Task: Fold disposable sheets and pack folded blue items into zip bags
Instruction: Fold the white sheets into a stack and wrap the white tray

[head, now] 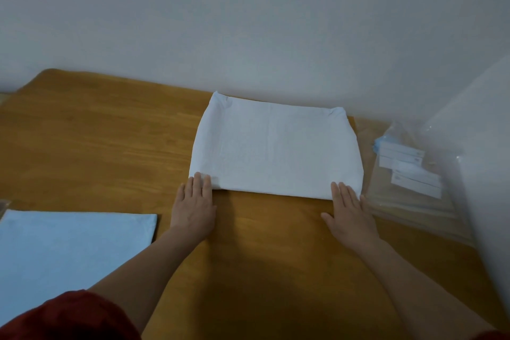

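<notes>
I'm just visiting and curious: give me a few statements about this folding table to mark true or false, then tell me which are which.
1. Both hands lie flat at the near corners of the white folded sheet. True: left hand, right hand.
2. The zip bags lie left of the sheet. False: they lie to its right.
3. A light blue sheet lies at the near left of the table. True.
4. The white sheet is already inside a bag. False: it lies bare on the table.
</notes>
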